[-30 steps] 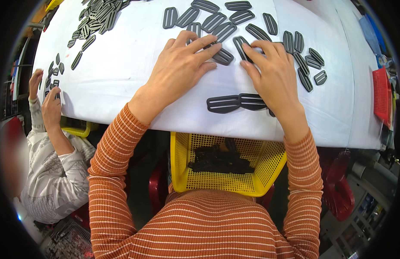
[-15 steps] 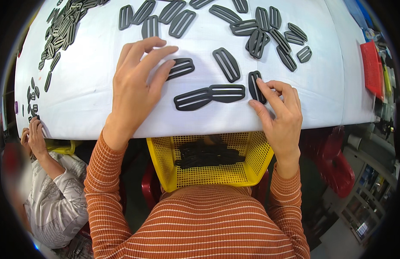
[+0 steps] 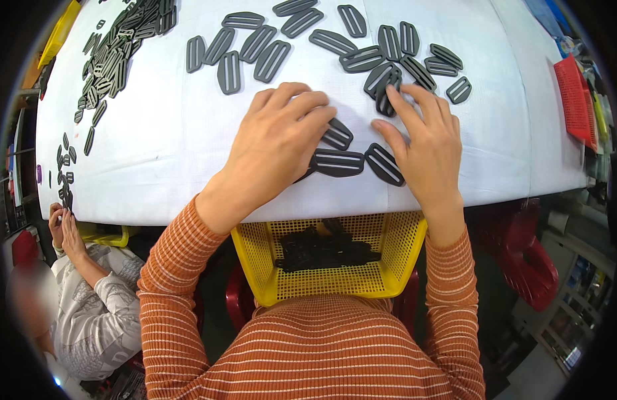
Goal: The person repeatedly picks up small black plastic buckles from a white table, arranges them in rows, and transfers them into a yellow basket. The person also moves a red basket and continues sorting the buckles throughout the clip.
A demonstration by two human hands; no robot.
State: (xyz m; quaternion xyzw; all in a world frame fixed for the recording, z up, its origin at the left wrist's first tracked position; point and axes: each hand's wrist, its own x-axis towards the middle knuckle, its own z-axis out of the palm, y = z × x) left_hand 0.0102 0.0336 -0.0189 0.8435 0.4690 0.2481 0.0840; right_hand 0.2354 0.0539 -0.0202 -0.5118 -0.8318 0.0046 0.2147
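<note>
My left hand (image 3: 278, 137) reaches over the table with fingers bent and side by side, their tips at a black slide buckle (image 3: 337, 135) that shows partly beyond them. Whether anything lies under the palm is hidden. My right hand (image 3: 425, 137) has thumb and index finger apart. Its index fingertip is at a slightly blurred black buckle (image 3: 386, 102) on the near side of a loose cluster. Closer to me lie a two-slot buckle (image 3: 338, 163), another tilted buckle (image 3: 386, 164) below my right thumb, and one more mostly covered by my left hand.
A yellow mesh basket (image 3: 258, 283) holding black pieces (image 3: 325, 250) sits below the table edge. More buckles (image 3: 230, 72) lie farther back, with a dense pile (image 3: 115, 67) far left. A co-worker's hands (image 3: 70, 230) work at left. A red basket (image 3: 575, 103) stands at right.
My left hand has moved right over the middle buckles. My right hand has left the buckle it touched, now turned and nearer me, and reached farther back to the cluster.
</note>
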